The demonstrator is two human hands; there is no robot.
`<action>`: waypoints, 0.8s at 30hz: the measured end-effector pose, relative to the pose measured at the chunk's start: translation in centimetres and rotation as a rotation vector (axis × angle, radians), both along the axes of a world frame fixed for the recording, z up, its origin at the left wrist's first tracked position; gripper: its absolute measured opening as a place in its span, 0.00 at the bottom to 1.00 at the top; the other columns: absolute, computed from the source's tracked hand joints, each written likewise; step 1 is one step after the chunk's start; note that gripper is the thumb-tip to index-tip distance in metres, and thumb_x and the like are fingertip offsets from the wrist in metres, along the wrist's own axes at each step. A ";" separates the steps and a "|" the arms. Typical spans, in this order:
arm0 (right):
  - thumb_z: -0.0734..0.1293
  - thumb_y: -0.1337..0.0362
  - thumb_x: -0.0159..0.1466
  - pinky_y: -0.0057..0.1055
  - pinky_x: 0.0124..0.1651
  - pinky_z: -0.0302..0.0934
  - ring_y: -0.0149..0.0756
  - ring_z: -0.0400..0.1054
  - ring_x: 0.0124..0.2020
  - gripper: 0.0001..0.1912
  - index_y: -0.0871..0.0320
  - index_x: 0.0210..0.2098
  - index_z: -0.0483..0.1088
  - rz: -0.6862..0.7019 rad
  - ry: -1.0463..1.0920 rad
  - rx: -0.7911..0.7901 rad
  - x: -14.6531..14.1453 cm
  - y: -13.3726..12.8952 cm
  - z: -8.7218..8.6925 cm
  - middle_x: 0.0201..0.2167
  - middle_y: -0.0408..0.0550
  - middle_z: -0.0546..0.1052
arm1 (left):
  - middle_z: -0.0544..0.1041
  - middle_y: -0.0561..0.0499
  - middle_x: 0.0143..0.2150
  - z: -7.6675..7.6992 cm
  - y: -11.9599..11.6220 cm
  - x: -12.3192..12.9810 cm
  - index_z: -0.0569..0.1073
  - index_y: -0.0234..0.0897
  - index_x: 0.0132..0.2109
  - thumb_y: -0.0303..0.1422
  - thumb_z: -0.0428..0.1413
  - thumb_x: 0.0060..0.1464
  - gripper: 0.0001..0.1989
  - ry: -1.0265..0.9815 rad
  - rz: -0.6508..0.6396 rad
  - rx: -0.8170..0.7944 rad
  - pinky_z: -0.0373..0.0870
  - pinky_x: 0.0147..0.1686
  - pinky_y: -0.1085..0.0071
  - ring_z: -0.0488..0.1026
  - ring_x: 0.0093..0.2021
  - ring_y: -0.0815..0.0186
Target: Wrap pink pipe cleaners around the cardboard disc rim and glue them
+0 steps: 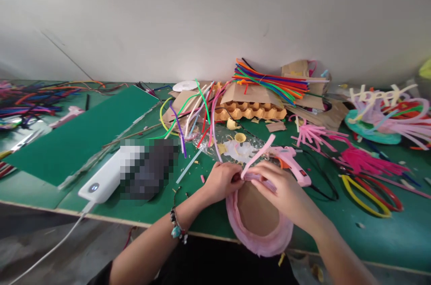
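A round cardboard disc (258,209) with a padded pink rim (257,243) tilts over the table's front edge, close to my body. At the far side of that rim, a pink pipe cleaner (261,154) sticks up between my two hands. My left hand (220,181) is closed, its thumb and curled fingers pinching the rim at the base of the pipe cleaner. Bent over the rim on the other side, my right hand (281,188) has its thumb and fingertips pressed at the pipe cleaner's lower end. Just beyond lies a pink glue gun (291,164).
Bundled coloured pipe cleaners (269,81) rest on an egg carton (256,110) at the back. A white power bank (104,179) with a cable lies left, beside a green board (87,134). Pink pipe-cleaner pieces (363,159) and a decorated turquoise disc (370,130) lie right.
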State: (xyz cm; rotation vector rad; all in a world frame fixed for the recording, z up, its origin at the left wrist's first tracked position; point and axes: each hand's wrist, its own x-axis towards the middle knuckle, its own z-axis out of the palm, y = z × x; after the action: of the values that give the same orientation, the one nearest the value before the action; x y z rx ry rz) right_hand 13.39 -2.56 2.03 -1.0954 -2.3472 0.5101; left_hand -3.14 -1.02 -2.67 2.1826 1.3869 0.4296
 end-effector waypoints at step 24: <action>0.55 0.61 0.64 0.23 0.31 0.67 0.31 0.72 0.29 0.12 0.57 0.37 0.67 -0.028 -0.085 0.460 4.0 -7.4 -5.5 0.30 0.47 0.76 | 0.72 0.53 0.27 0.5 0.7 -1.3 0.73 0.34 0.29 0.24 0.53 0.47 0.05 -0.315 0.031 -0.095 0.63 0.30 0.77 0.67 0.28 0.71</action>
State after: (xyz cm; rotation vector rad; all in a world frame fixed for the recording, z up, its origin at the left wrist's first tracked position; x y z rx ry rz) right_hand 17.44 -9.93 -3.50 -0.9405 -2.3511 -0.0924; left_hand -4.46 -0.30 -2.15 1.9216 1.2420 0.6723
